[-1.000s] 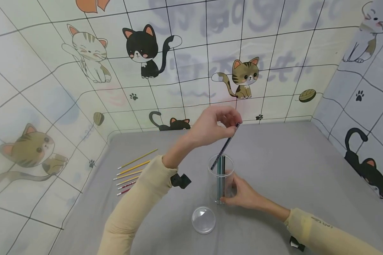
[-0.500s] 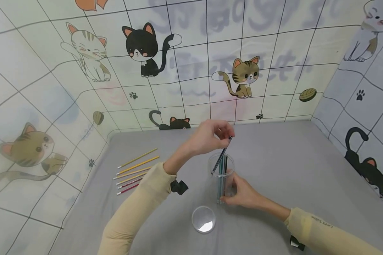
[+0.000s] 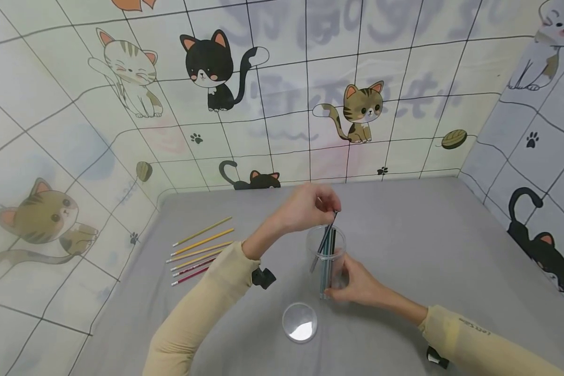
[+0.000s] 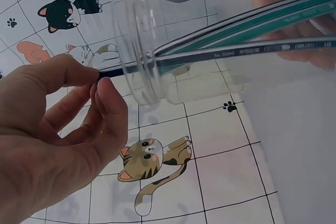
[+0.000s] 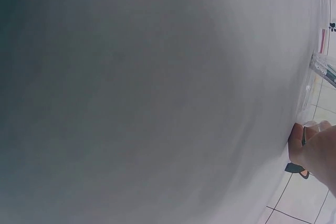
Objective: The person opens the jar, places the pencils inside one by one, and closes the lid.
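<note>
"Pencil (image 4: 226, 54): which way?"
"Slanting down into the jar (image 4: 202, 82) from my left hand (image 3: 307, 207), which pinches its top end; my right hand (image 3: 357, 284) grips the jar low."

I can't tell whether this is a home or a studio: it's a tabletop nook, its grey surface (image 3: 404, 235) closed in on three sides by pale, grid-lined walls (image 3: 413, 156) printed with cartoon cats (image 3: 209, 57) and paw prints (image 3: 196, 138).
</note>
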A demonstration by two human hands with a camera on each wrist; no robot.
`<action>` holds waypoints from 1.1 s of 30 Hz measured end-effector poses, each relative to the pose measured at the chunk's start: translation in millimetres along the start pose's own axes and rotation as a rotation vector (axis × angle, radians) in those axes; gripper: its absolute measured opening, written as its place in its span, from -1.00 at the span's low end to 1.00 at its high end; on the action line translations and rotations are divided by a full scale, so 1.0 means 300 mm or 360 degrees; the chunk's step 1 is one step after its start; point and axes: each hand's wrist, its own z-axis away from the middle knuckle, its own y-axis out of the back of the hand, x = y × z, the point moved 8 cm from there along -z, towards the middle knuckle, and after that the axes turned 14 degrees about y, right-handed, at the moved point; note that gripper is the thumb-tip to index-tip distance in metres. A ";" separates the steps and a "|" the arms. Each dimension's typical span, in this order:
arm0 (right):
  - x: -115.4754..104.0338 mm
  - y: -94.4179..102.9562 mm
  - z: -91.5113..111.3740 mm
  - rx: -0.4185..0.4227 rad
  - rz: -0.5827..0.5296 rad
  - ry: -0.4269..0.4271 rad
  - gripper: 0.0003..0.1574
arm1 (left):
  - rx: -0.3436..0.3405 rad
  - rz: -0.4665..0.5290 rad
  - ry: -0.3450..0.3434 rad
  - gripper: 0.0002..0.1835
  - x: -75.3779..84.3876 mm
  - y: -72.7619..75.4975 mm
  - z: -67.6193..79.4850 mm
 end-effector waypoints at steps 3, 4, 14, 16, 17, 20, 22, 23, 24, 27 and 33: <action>0.001 0.001 0.000 -0.0004 0.0010 0.0004 -0.07 | -0.0010 -0.0020 0.0025 -0.86 -0.008 -0.004 0.000; 0.002 0.000 0.001 -0.0006 0.0008 0.0001 -0.07 | -0.0012 -0.0032 0.0034 -0.86 -0.010 -0.005 0.001; 0.012 -0.002 -0.001 -0.0030 -0.0023 -0.0040 -0.04 | -0.0045 -0.0190 0.0076 -0.91 -0.023 -0.018 0.002; 0.012 -0.003 -0.001 -0.0039 -0.0023 -0.0040 -0.03 | -0.0064 -0.0231 0.0063 -0.91 -0.024 -0.022 0.003; 0.010 -0.004 -0.002 -0.0043 -0.0026 -0.0040 -0.03 | -0.0070 -0.0247 0.0053 -0.89 -0.024 -0.023 0.003; 0.007 -0.003 -0.002 -0.0040 -0.0024 -0.0038 -0.03 | -0.0074 -0.0255 0.0044 -0.84 -0.028 -0.021 0.006; 0.005 -0.002 -0.003 -0.0032 -0.0011 -0.0032 -0.05 | -0.0063 -0.0227 0.0048 -0.80 -0.032 -0.012 0.010; 0.005 -0.002 -0.003 -0.0026 -0.0005 -0.0029 -0.05 | -0.0044 -0.0211 0.0051 -0.79 -0.038 -0.005 0.011; 0.005 -0.001 -0.003 -0.0019 0.0002 -0.0028 -0.05 | -0.0024 -0.0192 0.0057 -0.78 -0.045 0.002 0.013; 0.005 0.000 -0.003 -0.0011 0.0018 -0.0038 -0.03 | 0.0035 -0.0135 0.0069 -0.79 -0.078 0.027 0.029; 0.005 -0.002 -0.002 -0.0011 0.0038 -0.0063 -0.02 | 0.0184 -0.0036 0.0161 -0.79 -0.200 0.088 0.106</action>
